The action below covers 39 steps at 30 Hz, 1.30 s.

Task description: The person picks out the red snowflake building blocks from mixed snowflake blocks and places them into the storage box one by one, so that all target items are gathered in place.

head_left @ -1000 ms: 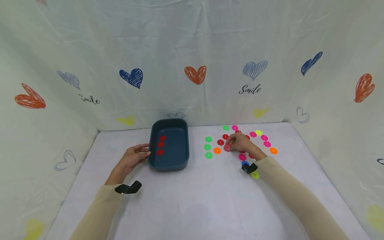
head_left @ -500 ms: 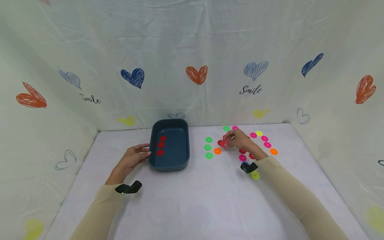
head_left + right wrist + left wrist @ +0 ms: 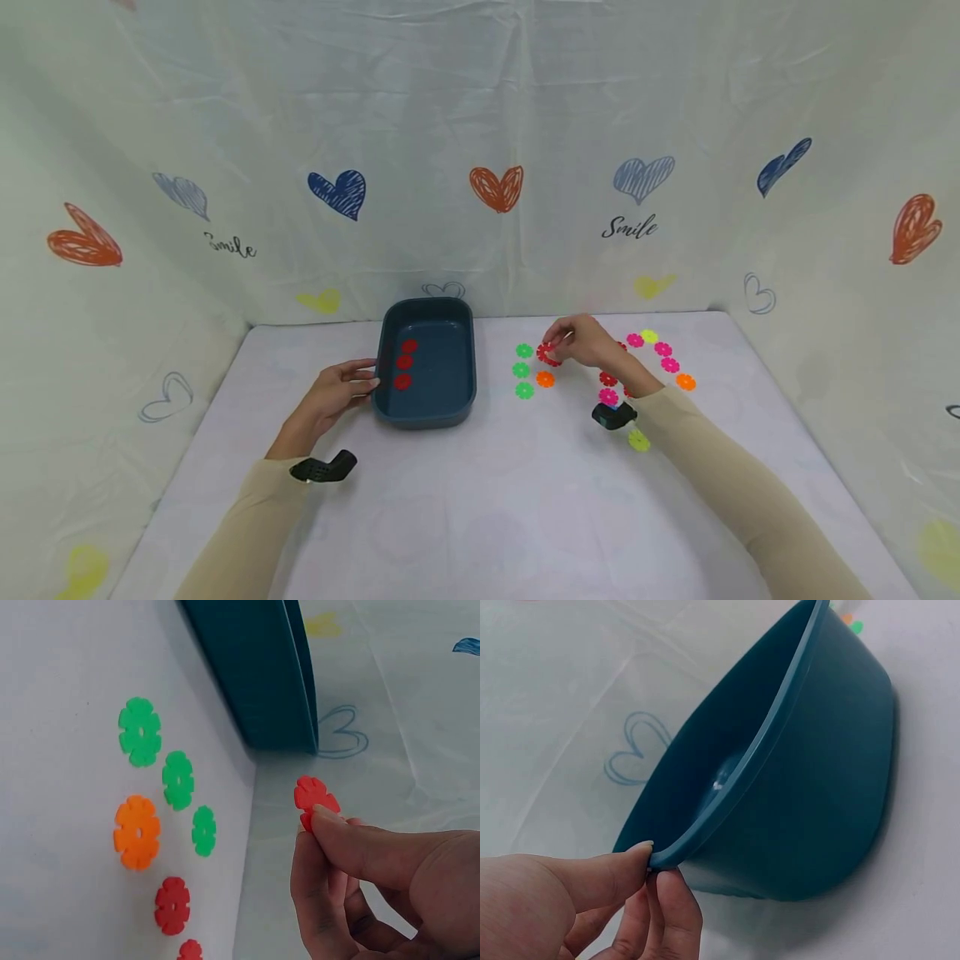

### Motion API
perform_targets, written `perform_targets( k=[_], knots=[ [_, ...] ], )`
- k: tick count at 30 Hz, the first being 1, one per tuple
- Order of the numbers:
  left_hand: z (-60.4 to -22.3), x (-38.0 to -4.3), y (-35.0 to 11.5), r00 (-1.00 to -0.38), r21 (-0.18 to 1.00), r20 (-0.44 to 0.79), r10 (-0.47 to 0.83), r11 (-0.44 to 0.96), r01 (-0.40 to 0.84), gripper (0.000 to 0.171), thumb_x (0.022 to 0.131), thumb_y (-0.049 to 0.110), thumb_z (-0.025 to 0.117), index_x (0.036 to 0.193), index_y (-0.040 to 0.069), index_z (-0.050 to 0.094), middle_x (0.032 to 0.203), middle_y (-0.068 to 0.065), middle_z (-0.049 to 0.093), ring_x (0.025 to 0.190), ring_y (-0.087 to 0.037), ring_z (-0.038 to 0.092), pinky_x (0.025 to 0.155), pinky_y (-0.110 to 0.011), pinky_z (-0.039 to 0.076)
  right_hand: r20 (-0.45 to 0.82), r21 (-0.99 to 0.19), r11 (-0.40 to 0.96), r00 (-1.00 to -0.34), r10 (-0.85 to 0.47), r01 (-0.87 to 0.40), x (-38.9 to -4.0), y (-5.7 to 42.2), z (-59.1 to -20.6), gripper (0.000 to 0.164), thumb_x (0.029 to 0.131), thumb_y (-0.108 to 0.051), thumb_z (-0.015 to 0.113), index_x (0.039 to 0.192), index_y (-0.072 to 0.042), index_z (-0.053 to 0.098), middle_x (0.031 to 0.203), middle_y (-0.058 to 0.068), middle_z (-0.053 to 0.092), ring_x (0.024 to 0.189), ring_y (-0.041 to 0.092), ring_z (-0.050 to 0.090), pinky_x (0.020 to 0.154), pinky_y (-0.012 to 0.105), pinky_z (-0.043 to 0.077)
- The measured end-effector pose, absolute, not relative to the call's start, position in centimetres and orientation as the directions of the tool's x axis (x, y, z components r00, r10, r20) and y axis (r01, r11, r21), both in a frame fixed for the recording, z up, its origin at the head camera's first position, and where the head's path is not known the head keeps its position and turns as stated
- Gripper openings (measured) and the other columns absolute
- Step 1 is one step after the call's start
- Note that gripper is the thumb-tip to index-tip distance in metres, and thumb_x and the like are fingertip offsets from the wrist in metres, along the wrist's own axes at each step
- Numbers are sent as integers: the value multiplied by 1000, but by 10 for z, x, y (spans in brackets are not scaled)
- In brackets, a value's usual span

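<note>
My left hand (image 3: pixel 336 395) pinches the near-left rim of a dark blue plastic tub (image 3: pixel 423 422) between thumb and fingers, seen up close in the left wrist view. Three red flower-shaped discs (image 3: pixel 405 362) lie in the tub. Between the thumb and fingertips of my right hand (image 3: pixel 585 342) is a red flower-shaped disc (image 3: pixel 311 793), held above the table to the right of the tub. Beneath that hand, a red disc (image 3: pixel 172 906) lies flat beside an orange disc (image 3: pixel 137 832). Three green discs (image 3: pixel 178 780) form a row nearer the tub.
Several pink discs (image 3: pixel 670 365), another orange disc (image 3: pixel 686 382) and a yellow one (image 3: pixel 639 441) lie around my right forearm. Some discs are hidden under that arm. A white sheet (image 3: pixel 495 100) printed with hearts hangs behind the white table (image 3: pixel 480 517).
My right hand has lifted the red disc and carried it left and slightly away, toward the green discs. My left hand stays on the tub's rim.
</note>
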<state>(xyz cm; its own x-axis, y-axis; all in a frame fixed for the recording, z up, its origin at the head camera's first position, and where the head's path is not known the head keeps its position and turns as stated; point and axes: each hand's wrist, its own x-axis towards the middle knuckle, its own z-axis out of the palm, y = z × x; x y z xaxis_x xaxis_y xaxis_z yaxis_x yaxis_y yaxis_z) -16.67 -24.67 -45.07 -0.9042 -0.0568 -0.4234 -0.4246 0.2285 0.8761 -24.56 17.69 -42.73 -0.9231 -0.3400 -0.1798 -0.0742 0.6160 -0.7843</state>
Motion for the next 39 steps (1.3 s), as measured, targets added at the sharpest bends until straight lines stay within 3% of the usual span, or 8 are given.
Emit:
perform_targets(
  k=[3,9,23,39],
  knots=[
    [-450,-167,-246,-903,875,-425,-57,230,-426,56,105,3,64,158,-1,44,141,-23,53,95,-13,64,80,-22,57,-180,-792,605,-918,-354,-78,-245,171,-425,20,95,0,76,114,-1,75,105,14,69,92,31,69,94,54,59],
    [-450,-167,-246,-903,875,-427,-55,228,-427,57,105,4,64,158,-1,43,142,-24,54,94,-12,64,79,-22,57,-169,-806,585,-910,-379,-94,-244,154,-417,20,94,-1,77,114,-1,74,104,14,68,90,27,65,90,55,60],
    [-451,-168,-247,-905,875,-422,-61,232,-424,57,104,4,66,158,-1,45,144,-25,54,97,-14,65,82,-23,58,-95,-818,546,-895,-435,-178,-247,115,-410,18,91,2,80,109,1,76,101,15,71,87,24,64,78,27,57],
    [-452,-168,-245,-904,877,-421,-78,222,-427,57,104,2,66,157,-1,47,141,-24,55,97,-15,65,80,-22,57,-94,-848,489,-851,-517,-204,-248,72,-414,18,88,6,81,105,2,76,97,13,73,81,20,66,78,28,58]
  ],
)
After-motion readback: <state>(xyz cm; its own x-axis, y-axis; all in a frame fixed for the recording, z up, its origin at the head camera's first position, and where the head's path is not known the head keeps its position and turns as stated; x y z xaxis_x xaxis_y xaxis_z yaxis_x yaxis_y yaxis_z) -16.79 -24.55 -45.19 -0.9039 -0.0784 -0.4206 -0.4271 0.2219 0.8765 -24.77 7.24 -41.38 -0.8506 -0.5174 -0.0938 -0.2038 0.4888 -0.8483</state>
